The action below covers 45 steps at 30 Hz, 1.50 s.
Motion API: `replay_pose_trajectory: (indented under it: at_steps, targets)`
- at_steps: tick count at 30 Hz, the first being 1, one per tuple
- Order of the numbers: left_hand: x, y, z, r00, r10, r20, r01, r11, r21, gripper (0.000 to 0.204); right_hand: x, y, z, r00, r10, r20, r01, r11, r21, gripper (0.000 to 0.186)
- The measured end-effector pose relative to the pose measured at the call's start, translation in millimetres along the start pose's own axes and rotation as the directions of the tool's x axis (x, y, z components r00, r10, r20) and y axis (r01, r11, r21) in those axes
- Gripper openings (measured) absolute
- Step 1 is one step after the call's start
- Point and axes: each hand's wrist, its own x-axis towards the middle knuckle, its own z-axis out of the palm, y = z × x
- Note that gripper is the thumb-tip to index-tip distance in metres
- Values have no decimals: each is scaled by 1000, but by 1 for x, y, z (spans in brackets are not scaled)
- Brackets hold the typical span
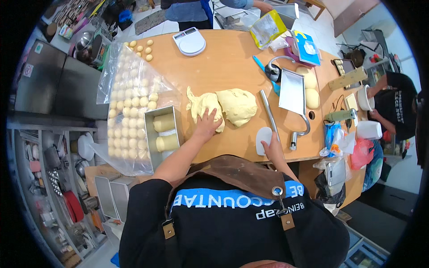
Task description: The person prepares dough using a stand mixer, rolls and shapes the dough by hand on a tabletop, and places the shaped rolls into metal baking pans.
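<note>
Two pale yellow masses of dough lie at the middle of the wooden table [223, 53]. On the near side of the left dough piece [203, 101], my left hand [207, 125] rests with its fingers spread. The larger right dough piece [237, 106] sits right beside it, and no hand is on it. Further right, my right hand [273, 147] grips a white dough scraper [262, 139] by its edge, holding it close above or on the table near the front edge; I cannot tell if it touches.
Left stand a metal loaf tin [176, 117] holding dough rolls and many dough balls [129, 120] partly under plastic. A metal tube [268, 114], metal tray [292, 91] and hook-shaped metal piece [305, 127] lie right. A white scale [190, 42] is at the back. Another person [397, 105] works far right.
</note>
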Motion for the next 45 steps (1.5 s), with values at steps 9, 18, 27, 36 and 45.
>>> replay_pose_trajectory:
  at_steps: [9, 18, 27, 36, 45]
  targets:
    - [23, -41, -49, 998, 43, -43, -57, 905, -423, 26, 10, 28, 3, 979, 198, 39, -201, 976, 87, 60]
    - [17, -25, -122, 993, 106, 45, -89, 954, -287, 25, -26, 10, -23, 948, -191, -253, 115, 951, -287, 73]
    - [-13, 13, -122, 999, 29, 15, -25, 967, -254, 26, 68, -122, 71, 762, -648, 19, 637, 754, 159, 90]
    - [-25, -34, -158, 979, -115, -168, 32, 902, -431, 19, 106, -201, 42, 705, -636, 312, 542, 768, 341, 23]
    - [-64, -8, -244, 942, 5, -336, -146, 907, -395, 17, 68, -234, -22, 722, -672, 165, 607, 729, 317, 19]
